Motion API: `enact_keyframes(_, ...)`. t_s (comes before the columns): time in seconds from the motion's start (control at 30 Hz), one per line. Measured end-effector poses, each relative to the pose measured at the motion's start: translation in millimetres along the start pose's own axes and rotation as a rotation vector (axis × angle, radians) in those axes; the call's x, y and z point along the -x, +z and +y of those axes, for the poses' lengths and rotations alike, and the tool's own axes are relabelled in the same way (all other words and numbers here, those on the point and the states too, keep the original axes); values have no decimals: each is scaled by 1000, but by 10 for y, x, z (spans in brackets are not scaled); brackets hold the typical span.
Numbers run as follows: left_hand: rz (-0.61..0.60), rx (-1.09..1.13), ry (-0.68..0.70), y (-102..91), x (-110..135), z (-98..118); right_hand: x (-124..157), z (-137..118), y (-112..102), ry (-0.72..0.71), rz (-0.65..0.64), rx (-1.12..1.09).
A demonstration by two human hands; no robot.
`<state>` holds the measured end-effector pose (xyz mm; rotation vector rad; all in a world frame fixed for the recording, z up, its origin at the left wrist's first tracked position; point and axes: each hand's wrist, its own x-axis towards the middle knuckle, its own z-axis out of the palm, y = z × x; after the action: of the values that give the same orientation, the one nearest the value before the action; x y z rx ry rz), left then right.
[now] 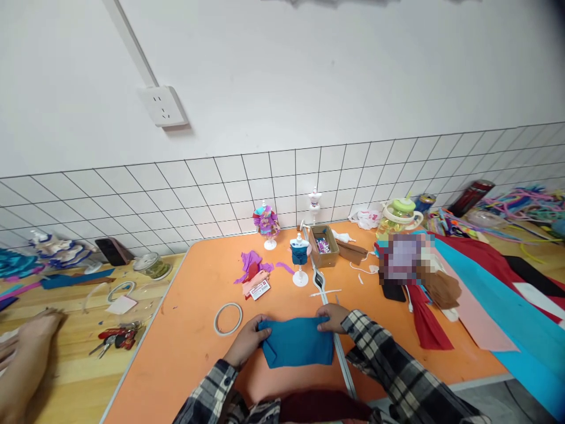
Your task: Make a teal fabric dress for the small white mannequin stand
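A folded piece of blue felt [296, 343] lies on the orange table [194, 330] right in front of me. My left hand [246, 344] pinches its left edge, fingers closed on the cloth. My right hand [334, 317] grips its upper right corner in the same way. Both sleeves are plaid. A white tape ring [228, 318] lies just left of my left hand. Beyond the felt stand small doll mannequins, one dressed in blue [299, 257] and one in purple [266, 223].
A small cardboard box [324, 246], purple felt scraps [250, 262] and large blue, red and pink sheets [485, 294] cover the table's right side. Another person's hand [26, 347] rests on the wooden table at the left, near keys [115, 337] and a jar [152, 265].
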<state>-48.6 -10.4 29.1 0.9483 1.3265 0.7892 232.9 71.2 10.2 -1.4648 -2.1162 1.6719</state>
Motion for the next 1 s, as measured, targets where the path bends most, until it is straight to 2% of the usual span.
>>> enact_keyframes(0.17, 13, 12, -78, 36, 30, -130, -98, -47, -118, 40, 256, 139)
enact_keyframes(0.27, 4, -44, -102, 63, 41, -154, -91, -68, -182, 69, 368, 219)
enact_keyframes(0.4, 34, -223, -143, -24, 88, -130, 62, 42, -245, 231, 473, 366)
enact_keyframes(0.5, 46, -331, -181, -101, 134, -96, 239, 167, -203, 390, 477, 469)
enact_keyframes(0.63, -53, -325, -199, -59, 142, -35, 384, 215, -55, 424, 456, 547)
enact_keyframes(0.7, -86, -141, -193, 11, 128, 11, 383, 185, 8, 419, 464, 581)
enact_keyframes(0.8, -47, 249, -183, 72, 127, 94, 323, 135, 68, 422, 442, 605)
enact_keyframes(0.83, -54, 297, -186, 63, 137, 119, 300, 125, 82, 426, 423, 607)
enact_keyframes(0.9, -124, 184, -178, -2, 171, 148, 264, 117, 106, 439, 385, 610)
enact_keyframes(1.0, -209, -130, -118, -132, 229, 134, 255, 120, 136, 454, 361, 621)
